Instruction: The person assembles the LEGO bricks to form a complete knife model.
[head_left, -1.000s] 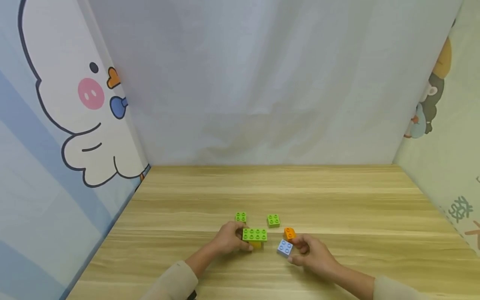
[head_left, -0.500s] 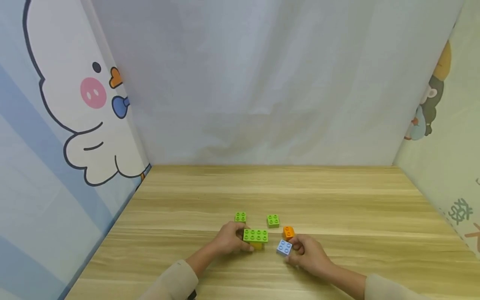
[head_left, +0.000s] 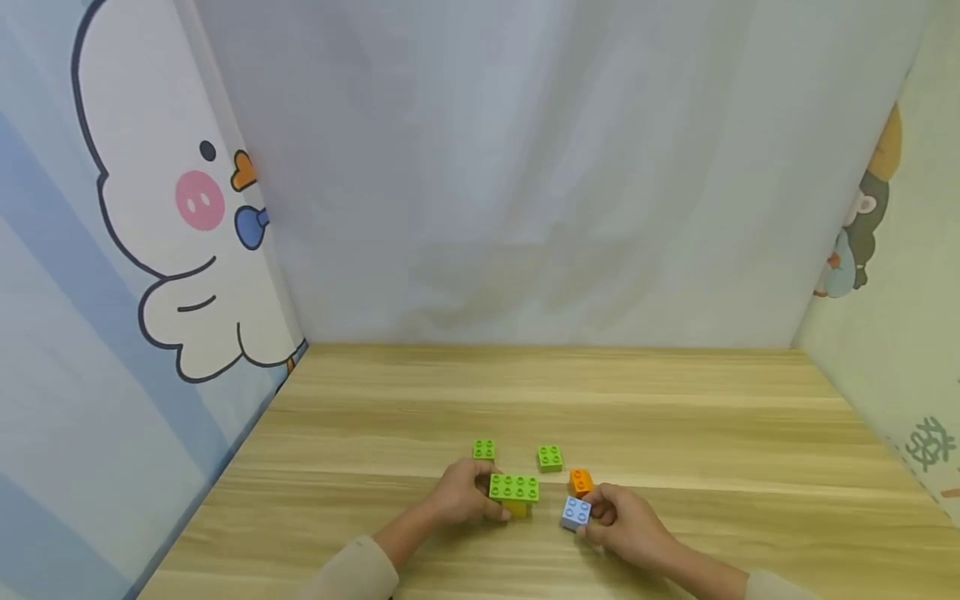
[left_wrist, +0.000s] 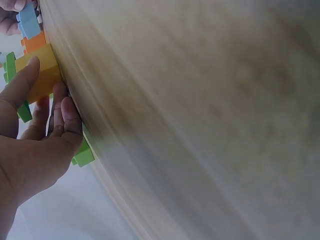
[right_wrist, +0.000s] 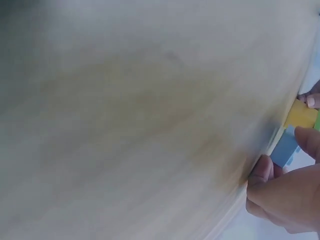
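**Left grip [head_left: 465, 493] on yellow, right grip [head_left: 628, 525] on blue**

From my station, I have the yellow block [head_left: 516, 508] pinched on the left, the long green block [head_left: 514, 488] atop it, and the blue block [head_left: 576, 514] pinched on the right. Just beyond blue sits the orange block [head_left: 581, 481]; farther out on the tabletop [head_left: 375, 408], two small green blocks [head_left: 550, 458].

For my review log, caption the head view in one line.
Left hand grips a yellow block topped with a green block; right hand pinches a light-blue block near an orange block.

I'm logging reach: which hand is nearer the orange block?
Right. The right hand is beside the orange block, pinching the blue block; the left hand is farther left, gripping the stacked blocks.
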